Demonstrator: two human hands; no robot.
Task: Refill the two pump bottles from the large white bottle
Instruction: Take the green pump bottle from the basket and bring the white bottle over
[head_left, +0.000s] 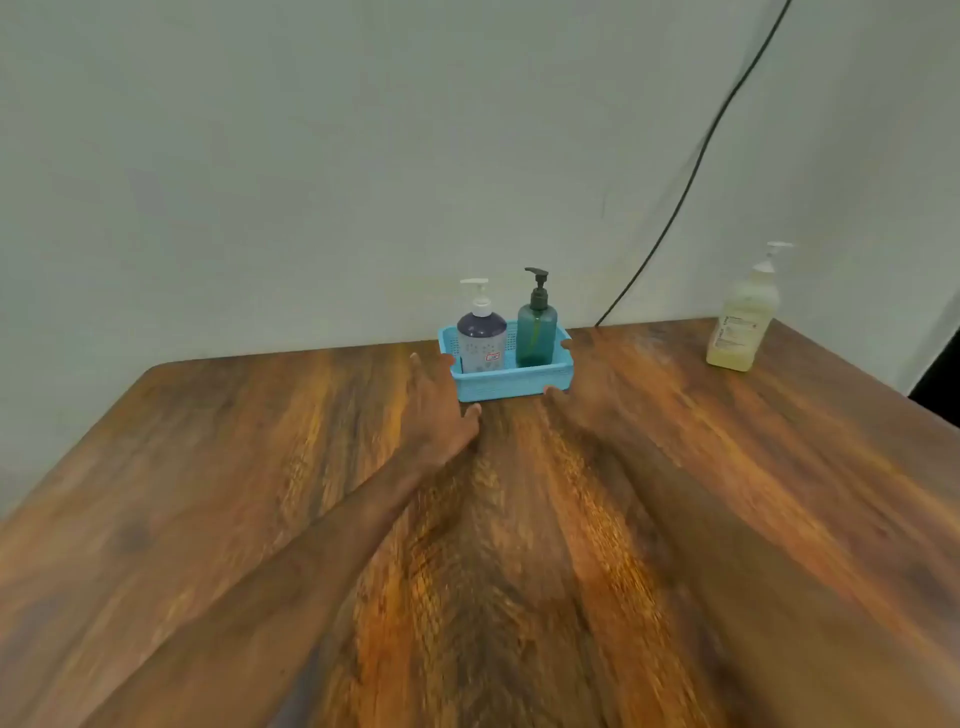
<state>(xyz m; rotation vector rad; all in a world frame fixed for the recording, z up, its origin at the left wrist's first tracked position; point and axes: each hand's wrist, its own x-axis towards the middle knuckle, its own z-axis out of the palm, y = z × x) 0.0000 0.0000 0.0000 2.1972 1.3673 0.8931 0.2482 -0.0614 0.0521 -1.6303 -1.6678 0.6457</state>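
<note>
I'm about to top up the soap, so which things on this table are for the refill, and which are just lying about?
For the refill:
purple pump bottle
green pump bottle
large white bottle

Just there:
blue basket holding the two pump bottles
black cable on the wall
table

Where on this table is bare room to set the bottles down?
Bare wooden table lies left of the blue basket to the corner, between the basket and the large white bottle, and across the near half beside both forearms. Crowded: the basket, filled by the purple pump bottle and green pump bottle, with left hand and right hand at its ends.
</note>
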